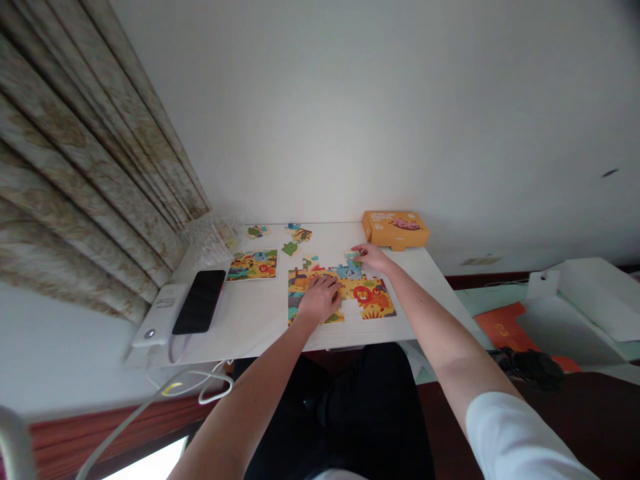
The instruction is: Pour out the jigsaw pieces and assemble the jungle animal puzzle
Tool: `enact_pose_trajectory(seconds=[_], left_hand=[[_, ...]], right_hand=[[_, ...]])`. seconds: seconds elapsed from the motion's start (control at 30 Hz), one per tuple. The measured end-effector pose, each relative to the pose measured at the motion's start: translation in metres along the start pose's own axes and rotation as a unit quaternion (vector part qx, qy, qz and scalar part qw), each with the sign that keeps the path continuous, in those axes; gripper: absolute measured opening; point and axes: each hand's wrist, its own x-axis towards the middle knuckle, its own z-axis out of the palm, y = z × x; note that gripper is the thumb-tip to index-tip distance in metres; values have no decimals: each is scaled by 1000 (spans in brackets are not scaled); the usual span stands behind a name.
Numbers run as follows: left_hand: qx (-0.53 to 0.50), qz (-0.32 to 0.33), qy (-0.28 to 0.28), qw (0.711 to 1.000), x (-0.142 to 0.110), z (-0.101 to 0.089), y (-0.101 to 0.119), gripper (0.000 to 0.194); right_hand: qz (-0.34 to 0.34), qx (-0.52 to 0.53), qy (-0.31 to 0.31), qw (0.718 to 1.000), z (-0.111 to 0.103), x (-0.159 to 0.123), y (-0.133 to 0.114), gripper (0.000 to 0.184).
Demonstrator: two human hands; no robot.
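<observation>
A partly joined jigsaw puzzle [375, 299] with lions and other animals lies on the white table. My left hand [321, 297] rests flat on its left half, fingers stretched out, covering some of the picture. At the puzzle's upper edge, my right hand [370, 256] pinches a light blue and green puzzle piece [352, 256] between thumb and fingers, just above the blue elephant part. Loose puzzle pieces [290, 248] lie behind the puzzle, towards the wall. To the left, a small picture card [253, 265] shows the same kind of animal scene.
An orange puzzle box [396, 229] stands at the table's back right. On the left are a black phone [200, 301], a white box-shaped device [161, 313] with cables, and clear bubble wrap [210, 237] beside the curtain [95, 153]. A wall borders the table's back edge.
</observation>
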Motion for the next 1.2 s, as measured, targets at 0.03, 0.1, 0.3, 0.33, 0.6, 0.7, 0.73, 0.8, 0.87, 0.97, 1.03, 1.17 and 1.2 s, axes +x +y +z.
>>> enact_pose_trajectory(seconds=[0.03, 0.1, 0.3, 0.33, 0.6, 0.7, 0.73, 0.8, 0.87, 0.97, 1.03, 1.17, 1.2], left_hand=[[-1, 0, -1, 1000, 0, 0, 0, 30], [-1, -3, -6, 1000, 0, 0, 0, 31], [2, -7, -12, 1000, 1, -2, 1, 31], [2, -6, -10, 1000, 1, -2, 2, 30], [6, -2, 0, 1000, 1, -1, 1, 30], [5, 4, 4, 1000, 1, -1, 1, 29], [5, 5, 5, 1000, 1, -1, 1, 29], [6, 5, 3, 1000, 1, -2, 1, 28], [6, 4, 0, 1000, 1, -2, 1, 29], [7, 3, -7, 1000, 1, -2, 0, 30], [8, 5, -15, 1000, 1, -2, 0, 31], [-1, -8, -34, 999, 3, -2, -2, 33], [-8, -12, -40, 999, 5, -2, -4, 33]], right_hand=[[-1, -10, -6, 1000, -1, 0, 0, 37], [-7, -39, -18, 999, -2, -1, 0, 41], [-48, -99, 9, 994, 2, -8, 2, 40], [-53, -101, 15, 993, 3, -9, 3, 39], [-100, -106, 100, 984, 16, -32, 3, 30], [-136, -149, 154, 967, 24, -57, 1, 25], [-142, -169, 161, 962, 26, -68, 0, 26], [-147, -209, 153, 954, 33, -90, -2, 31], [-142, -251, 134, 948, 41, -110, -5, 36], [-109, -308, 125, 937, 51, -129, -12, 41], [-91, -327, 124, 932, 55, -134, -17, 42], [-83, -334, 120, 931, 55, -135, -24, 43], [-82, -334, 120, 931, 54, -135, -25, 43]])
